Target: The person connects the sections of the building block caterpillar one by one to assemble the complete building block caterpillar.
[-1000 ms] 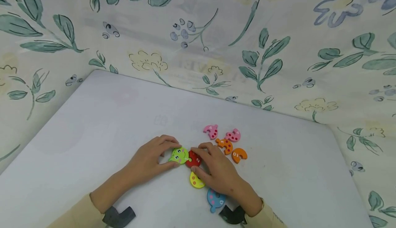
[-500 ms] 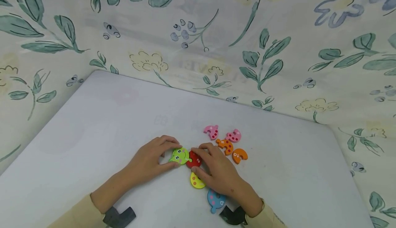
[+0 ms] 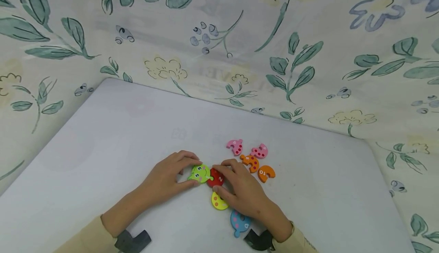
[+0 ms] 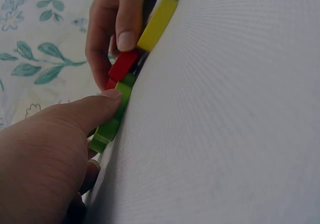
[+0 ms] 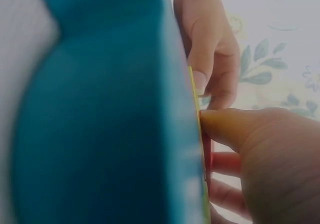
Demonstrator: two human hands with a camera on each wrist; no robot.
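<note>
My left hand (image 3: 168, 175) pinches a green puzzle piece (image 3: 200, 173) with a smiling animal face, thumb on the near edge and fingers on the far edge. Beside it, a red puzzle piece (image 3: 214, 178) marked 2 is held between the thumb and fingers of my right hand (image 3: 245, 188). The green knob meets the red piece's edge; whether it is fully seated, I cannot tell. In the left wrist view the green piece (image 4: 112, 121) and red piece (image 4: 124, 64) touch. A yellow spotted piece (image 3: 218, 201) lies by the right thumb, partly hidden.
A blue spotted piece (image 3: 239, 221) lies below the right hand and looms close in the right wrist view. Two pink pieces (image 3: 259, 151) and two orange pieces (image 3: 266, 173) lie beyond that hand. Dark angular objects (image 3: 133, 241) sit by both wrists. Floral cloth (image 3: 223, 70) borders the white table (image 3: 137, 116).
</note>
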